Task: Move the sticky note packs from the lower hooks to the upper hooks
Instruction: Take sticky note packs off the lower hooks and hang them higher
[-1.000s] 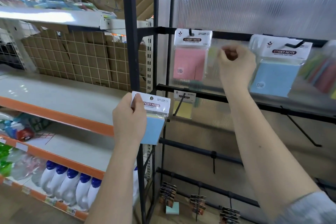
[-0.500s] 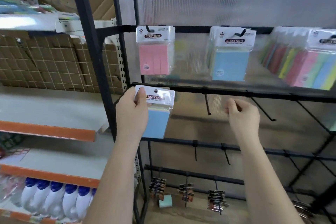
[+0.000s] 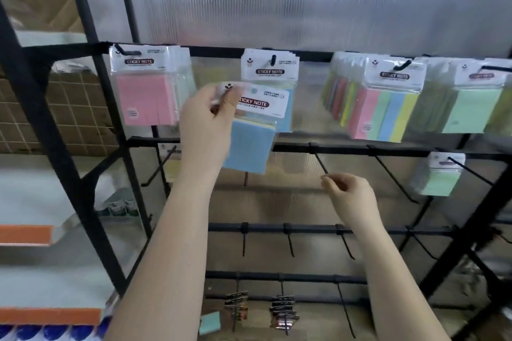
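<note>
**Blue pack held just below its upper hook**

The left hand [image 3: 206, 122] pinches the white header card of a blue sticky note pack [image 3: 250, 144], fingers [image 3: 230, 97] clamped on the card's left corner. The pack hangs tilted, its long axis running down and slightly left, with its header card overlapping the lower part of the packs already on the upper hook [image 3: 273, 59]. That hook lies above and a little right of the pinch, its tip pointing out toward the person. As I judge it, the pack must rise and shift right until the card's hole meets the hook tip.

The right hand [image 3: 349, 194] sits lower, near a bare lower hook [image 3: 321, 159], fingers loosely curled and holding nothing. A green pack [image 3: 435, 177] waits on a lower hook toward the rack's right edge.
</note>
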Available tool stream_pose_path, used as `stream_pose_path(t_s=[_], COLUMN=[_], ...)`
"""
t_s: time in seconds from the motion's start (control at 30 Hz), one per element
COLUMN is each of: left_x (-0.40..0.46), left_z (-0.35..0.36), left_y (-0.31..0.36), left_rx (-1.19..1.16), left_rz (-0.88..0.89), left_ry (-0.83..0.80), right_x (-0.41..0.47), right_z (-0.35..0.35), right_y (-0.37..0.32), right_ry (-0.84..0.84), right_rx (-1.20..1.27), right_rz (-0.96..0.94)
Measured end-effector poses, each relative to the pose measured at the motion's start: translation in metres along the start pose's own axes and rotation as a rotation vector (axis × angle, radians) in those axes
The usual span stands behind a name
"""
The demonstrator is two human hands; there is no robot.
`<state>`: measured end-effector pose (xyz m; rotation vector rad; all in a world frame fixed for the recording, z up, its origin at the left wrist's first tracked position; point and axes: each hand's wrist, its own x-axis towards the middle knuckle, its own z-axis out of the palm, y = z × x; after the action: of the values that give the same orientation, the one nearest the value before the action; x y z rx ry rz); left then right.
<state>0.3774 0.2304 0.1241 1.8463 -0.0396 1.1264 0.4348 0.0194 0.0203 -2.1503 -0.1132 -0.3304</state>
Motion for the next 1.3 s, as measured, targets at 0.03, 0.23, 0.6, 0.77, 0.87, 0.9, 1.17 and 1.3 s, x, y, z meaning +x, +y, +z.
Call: stream_pose_path(t_s=[0.03, 0.23, 0.6, 0.77, 0.87, 0.9, 1.17, 1.3], left_x=[0.004, 0.022, 0.042, 0.043, 0.043, 0.044, 0.055, 0.057], left_z=[0.007, 0.037, 0.049, 0.051, 0.051, 0.052, 0.063, 0.068], left_y=[0.004, 0.013, 0.010, 0.000, -0.003, -0.004, -0.018, -0.017], left_rx=[-0.028, -0.124, -0.157, -0.116, -0.054, -0.029, -0.031, 0.022], left_rz=[0.012, 0.032, 0.006, 0.069, 0.084, 0.079, -0.027, -0.024], left_ry=[0.004, 0.065, 0.102, 0.122, 0.123, 0.124, 0.077, 0.116], right_x=[0.001, 0.005, 0.003, 0.002, 0.000, 0.000, -0.004, -0.008], right_z=[-0.002, -0.012, -0.022, -0.022, -0.022, -0.022, -0.020, -0.022], right_y=[0.002, 0.010, 0.018, 0.021, 0.022, 0.022, 0.024, 0.024], right_ry=[-0.009, -0.026, 0.015, 0.023, 0.025, 0.025, 0.022, 0.016], right_rx=[0.002, -0.001, -0.015, -0.023, -0.027, -0.026, -0.014, -0.004], right_rz=[-0.002, -0.023, -0.057, -0.054, -0.061, -0.062, -0.045, -0.040])
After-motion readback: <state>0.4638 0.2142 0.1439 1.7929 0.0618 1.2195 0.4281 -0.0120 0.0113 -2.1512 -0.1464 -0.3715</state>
